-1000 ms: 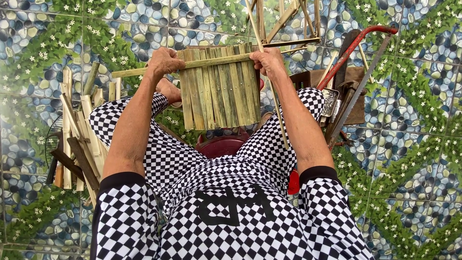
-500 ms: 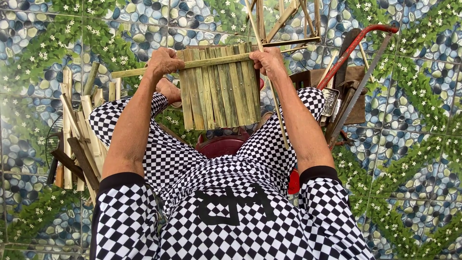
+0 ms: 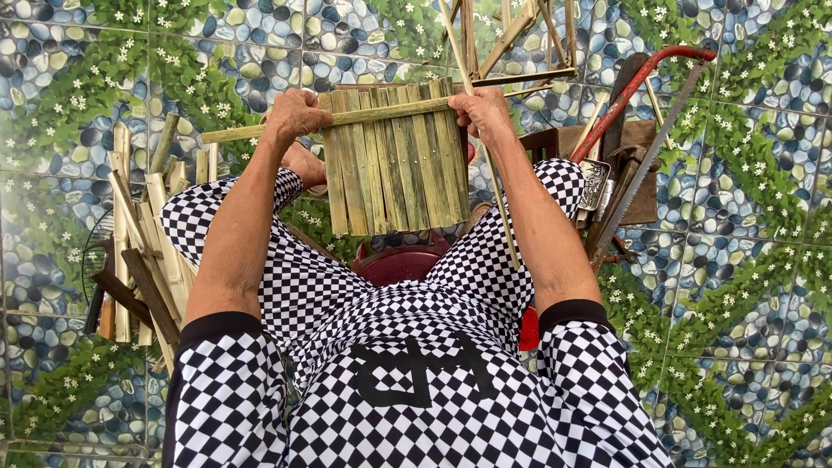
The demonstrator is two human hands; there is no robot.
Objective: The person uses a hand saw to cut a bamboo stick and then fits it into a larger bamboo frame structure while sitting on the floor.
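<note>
Head view: both hands, left (image 3: 295,117); right (image 3: 479,113), grip bamboo slat panel (image 3: 394,160)

Panel of green-brown bamboo slats (image 3: 394,160), upright side by side, bamboo crossbar (image 3: 347,118) across its top

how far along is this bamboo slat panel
Done: about nine or ten green slats sit side by side in the bamboo panel, spanned by a thin cross strip near the top. In hand: the left hand and right hand grip that strip at either edge of the panel. Left: the lower ends show no second strip, and a pile of loose slats lies unused on the floor.
</note>
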